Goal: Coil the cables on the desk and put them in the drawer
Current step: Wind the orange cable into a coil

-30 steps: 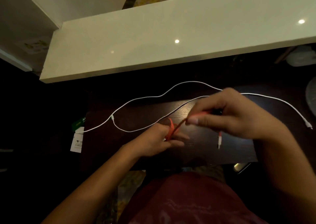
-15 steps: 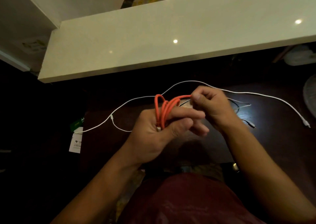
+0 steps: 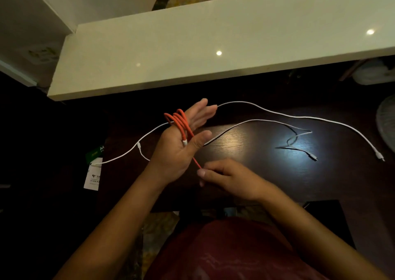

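An orange cable [image 3: 181, 123] is looped several times around my left hand [image 3: 181, 145], which is raised palm up with fingers stretched; its thumb presses the cable's white plug against the palm. My right hand [image 3: 226, 178] pinches the cable's free end below the left palm, pulling it taut. On the dark wooden desk [image 3: 267, 172] lie white cables: a long one [image 3: 299, 117] arcs across the back to a plug at the far right, a thinner one [image 3: 297, 138] curls in the middle right, and another [image 3: 128, 152] runs off to the left. No drawer is visible.
A pale shelf [image 3: 192, 48] overhangs the back of the desk. A white and green tag [image 3: 94, 170] hangs at the desk's left edge. A round fan-like object [image 3: 386, 125] sits at the far right. My red-clothed lap is below the desk's front edge.
My left hand has opened flat with the orange loops around it. My right hand has dropped from above the loops to below the left palm, drawing the orange end down.
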A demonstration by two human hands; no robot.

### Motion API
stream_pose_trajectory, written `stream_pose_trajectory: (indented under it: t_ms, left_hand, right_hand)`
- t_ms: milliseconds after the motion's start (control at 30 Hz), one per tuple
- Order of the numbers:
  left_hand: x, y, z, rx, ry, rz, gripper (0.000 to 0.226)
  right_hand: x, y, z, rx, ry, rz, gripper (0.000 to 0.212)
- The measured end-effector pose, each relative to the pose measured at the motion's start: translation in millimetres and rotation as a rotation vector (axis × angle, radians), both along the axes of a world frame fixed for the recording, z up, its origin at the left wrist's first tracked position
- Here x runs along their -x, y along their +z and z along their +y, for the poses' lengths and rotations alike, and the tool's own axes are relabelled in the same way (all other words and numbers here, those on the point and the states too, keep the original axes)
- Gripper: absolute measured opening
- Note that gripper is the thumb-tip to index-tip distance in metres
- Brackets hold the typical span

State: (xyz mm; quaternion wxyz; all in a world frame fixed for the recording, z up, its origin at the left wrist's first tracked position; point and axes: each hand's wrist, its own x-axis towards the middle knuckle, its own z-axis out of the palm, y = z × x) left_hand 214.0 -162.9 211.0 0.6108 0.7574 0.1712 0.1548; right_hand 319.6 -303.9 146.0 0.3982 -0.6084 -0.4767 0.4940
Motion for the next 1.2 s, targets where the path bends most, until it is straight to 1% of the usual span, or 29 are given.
stream_pose_trajectory:
  t_ms: [100, 133, 200, 233, 267, 333, 433, 533, 600, 700, 733, 800, 867, 933, 1033, 1067, 1100, 1200]
  left_hand:
    - [5.8, -18.3, 16.2, 0.038, 0.010, 0.076, 0.054]
    - [7.5, -23.4, 19.1, 0.057, 0.026, 0.093, 0.053]
    - [8.8, -31.6, 21.2, 0.074, 0.041, 0.127, 0.051]
    - [8.3, -34.0, 20.1, 0.066, 0.031, 0.144, 0.050]
    - [7.4, -36.0, 18.7, 0.047, 0.010, 0.155, 0.049]
    - [5.4, -37.7, 16.1, 0.024, -0.045, 0.158, 0.050]
    - [0.9, -39.5, 13.8, 0.035, -0.137, 0.162, 0.044]
    - [1.7, -40.3, 7.5, 0.095, -0.232, 0.184, 0.043]
    - [4.6, -42.1, 0.7, 0.186, -0.231, 0.193, 0.036]
    - [7.8, -45.7, -8.3, 0.447, -0.192, 0.150, 0.031]
    - [7.6, -46.9, -9.9, 0.507, -0.204, 0.122, 0.032]
    - [3.6, -46.2, -10.8, 0.558, -0.190, 0.093, 0.043]
    - [-1.3, -46.1, -7.9, 0.520, -0.152, 0.125, 0.054]
    - [-3.4, -51.7, -5.0, 0.471, -0.153, 0.178, 0.055]
    - [-3.5, -55.9, -8.2, 0.344, -0.217, 0.206, 0.042]
    - [-2.9, -54.9, -12.0, 0.329, -0.224, 0.211, 0.038]
    - [-2.8, -51.6, -17.1, 0.365, -0.230, 0.206, 0.038]
    - [-2.9, -37.3, -32.0, 0.636, -0.306, 0.151, 0.047]
  right_hand:
    - [-9.4, 19.7, -5.6, -0.061, 0.050, -0.252, 0.018]
    - [-11.8, 24.4, -8.4, -0.063, 0.053, -0.353, 0.017]
    - [-14.1, 32.3, -13.8, -0.085, 0.068, -0.611, 0.026]
    - [-14.0, 36.6, -16.4, -0.114, 0.084, -0.678, 0.028]
    - [-13.3, 42.1, -17.9, -0.149, 0.108, -0.698, 0.028]
    - [-11.7, 52.4, -18.6, -0.214, 0.149, -0.683, 0.027]
    - [-19.1, 66.5, -17.8, -0.236, 0.113, -0.598, 0.028]
    - [-38.2, 79.1, -19.4, -0.290, 0.042, -0.481, 0.019]
    - [-53.1, 86.4, -19.7, -0.275, -0.026, -0.408, 0.015]
    - [-70.7, 88.8, -18.7, -0.226, -0.086, -0.338, 0.014]
    - [-73.9, 89.8, -19.1, -0.225, -0.089, -0.321, 0.014]
    - [-76.6, 91.9, -21.5, -0.224, -0.058, -0.266, 0.013]
    - [-71.6, 93.0, -23.3, -0.214, 0.031, -0.233, 0.006]
    - [-63.7, 90.8, -20.6, -0.232, 0.080, -0.261, 0.005]
    - [-63.1, 86.7, -13.8, -0.265, 0.012, -0.224, 0.015]
    - [-66.3, 86.1, -11.5, -0.274, -0.031, -0.205, 0.016]
    - [-70.4, 85.3, -9.3, -0.282, -0.082, -0.189, 0.014]
    - [-80.4, 83.3, -4.0, -0.304, -0.196, -0.133, 0.009]
